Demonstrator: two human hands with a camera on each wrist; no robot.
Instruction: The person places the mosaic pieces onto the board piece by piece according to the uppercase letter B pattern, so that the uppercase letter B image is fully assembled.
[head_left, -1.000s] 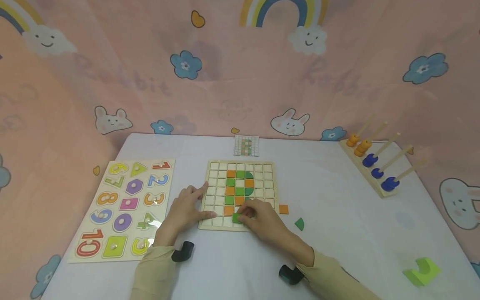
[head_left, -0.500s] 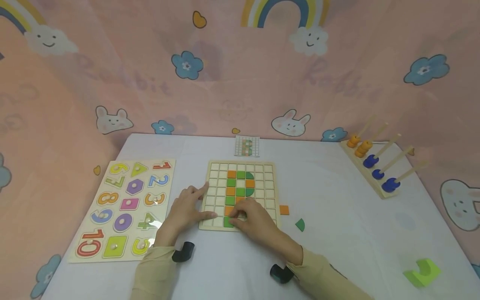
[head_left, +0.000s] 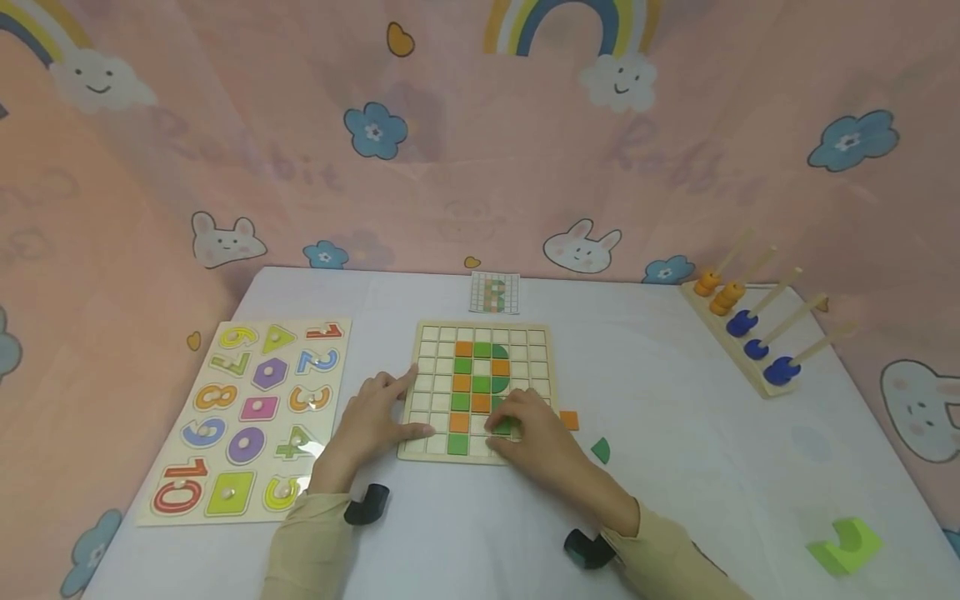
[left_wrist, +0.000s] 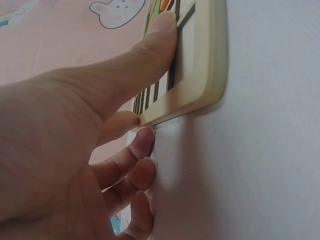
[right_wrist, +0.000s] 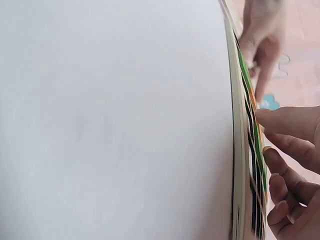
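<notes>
A wooden grid board [head_left: 540,333] lies mid-table in the head view, with orange and green squares and dark green curved pieces in its cells. At its left edge is my left hand [head_left: 372,423], thumb on the board's face and index finger against the side. In the left wrist view, the other fingers of this hand [left_wrist: 65,135] bend beside the edge. Over the board's lower right is my right hand [head_left: 540,437], thumb and index apart with no piece visible between them. It partly hides dark green pieces. A green square [head_left: 457,444] sits in the bottom row.
Right of the board lie an orange square [head_left: 570,420] and a dark green quarter-round [head_left: 601,450]. A pattern card [head_left: 494,292] lies behind it. On the left is a number-and-shape puzzle [head_left: 292,417]; on the right, a peg counter [head_left: 738,342] and a light green block [head_left: 846,546].
My right hand carried the green square left into the bottom row, let it go, and shifted back right. My left hand has kept its place at the board's edge.
</notes>
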